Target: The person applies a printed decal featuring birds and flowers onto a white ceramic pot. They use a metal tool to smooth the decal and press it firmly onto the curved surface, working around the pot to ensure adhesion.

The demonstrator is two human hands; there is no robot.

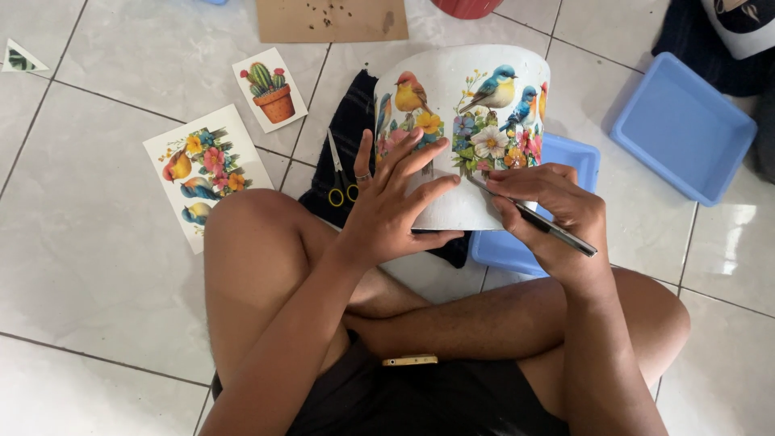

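Two hands work on a white pot [464, 129] tilted above the crossed legs: left hand [390, 211] spread flat against its wall, right hand [557, 214] gripping a brush [534, 216] (tip at the flower picture). Keep strokes light; scissors [339, 182] lie beyond

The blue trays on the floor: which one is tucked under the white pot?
The blue tray beside the right hand, partly hidden beneath the bird-decorated white pot. The other blue tray sits apart, fully uncovered.
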